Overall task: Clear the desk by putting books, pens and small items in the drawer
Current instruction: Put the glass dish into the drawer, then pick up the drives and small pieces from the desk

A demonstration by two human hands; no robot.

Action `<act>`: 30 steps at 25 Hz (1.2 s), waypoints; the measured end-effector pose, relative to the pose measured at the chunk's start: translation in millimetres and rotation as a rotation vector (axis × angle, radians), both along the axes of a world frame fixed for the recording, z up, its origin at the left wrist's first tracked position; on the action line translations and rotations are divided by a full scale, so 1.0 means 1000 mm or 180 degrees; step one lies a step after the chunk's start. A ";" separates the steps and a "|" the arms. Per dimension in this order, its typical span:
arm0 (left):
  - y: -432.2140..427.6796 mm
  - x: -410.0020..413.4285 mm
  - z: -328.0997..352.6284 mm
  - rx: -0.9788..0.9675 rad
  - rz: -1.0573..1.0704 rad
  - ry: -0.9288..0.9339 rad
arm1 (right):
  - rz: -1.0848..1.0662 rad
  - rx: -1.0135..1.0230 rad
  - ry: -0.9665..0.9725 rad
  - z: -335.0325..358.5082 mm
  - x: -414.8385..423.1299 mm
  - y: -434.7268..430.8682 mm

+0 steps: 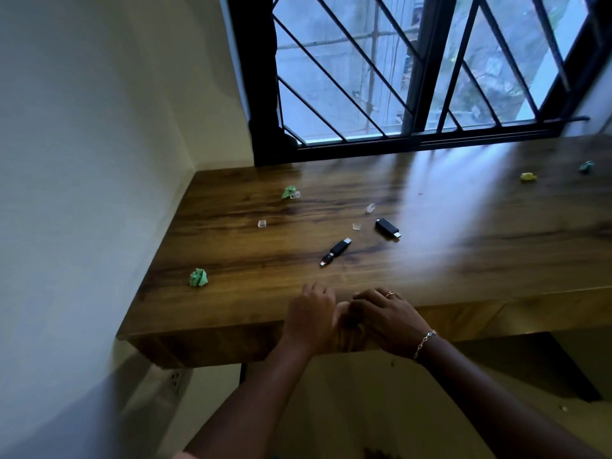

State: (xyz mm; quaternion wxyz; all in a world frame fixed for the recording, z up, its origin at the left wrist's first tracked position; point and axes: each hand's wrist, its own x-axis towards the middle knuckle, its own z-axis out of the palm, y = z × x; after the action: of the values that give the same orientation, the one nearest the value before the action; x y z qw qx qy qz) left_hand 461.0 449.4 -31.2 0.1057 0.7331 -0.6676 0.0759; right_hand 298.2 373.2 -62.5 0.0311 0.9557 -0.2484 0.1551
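Wooden desk (430, 260) carries a black stick (336, 251) just beyond the right hand (387, 318) (ringed).

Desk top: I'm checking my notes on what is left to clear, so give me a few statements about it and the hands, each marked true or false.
1. Two black USB sticks lie on the desk. True.
2. A book lies beside them. False: no book is in view.
3. The left hand and the right hand are both at the desk's front edge. True.
4. The left hand touches a green paper ball. False: the nearest green paper ball lies on the desk, apart from both hands.
5. A bracelet is on the left wrist. False: the bracelet is on the right wrist.
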 end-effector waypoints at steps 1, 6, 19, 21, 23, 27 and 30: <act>-0.005 -0.002 0.001 -0.0037 0.0090 0.0103 | 0.0007 -0.0003 -0.0075 0.002 -0.003 -0.005; -0.059 -0.002 0.012 -0.0315 0.0236 0.0419 | -0.0118 -0.0010 -0.0331 0.009 -0.008 -0.070; -0.167 0.008 0.003 -0.0581 0.1071 0.1397 | -0.1511 0.1353 -0.0338 0.032 0.016 -0.191; -0.171 0.008 -0.001 -0.0458 0.1092 0.1448 | -0.1469 0.1368 -0.0296 0.030 0.020 -0.195; -0.177 0.008 -0.004 -0.0407 0.1055 0.1428 | -0.1443 0.1381 -0.0273 0.030 0.022 -0.200; -0.199 0.010 -0.008 -0.0344 0.0982 0.1474 | -0.1427 0.1542 -0.0318 0.029 0.021 -0.206; -0.224 0.010 -0.005 -0.0288 0.0821 0.1461 | -0.1471 0.1796 -0.0720 0.031 0.016 -0.215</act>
State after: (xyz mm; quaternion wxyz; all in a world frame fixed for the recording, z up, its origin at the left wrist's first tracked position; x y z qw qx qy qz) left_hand 470.7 225.2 -35.9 0.2764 0.8046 -0.5232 -0.0497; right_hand 313.8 158.5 -31.2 -0.2268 0.8223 -0.4921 0.1740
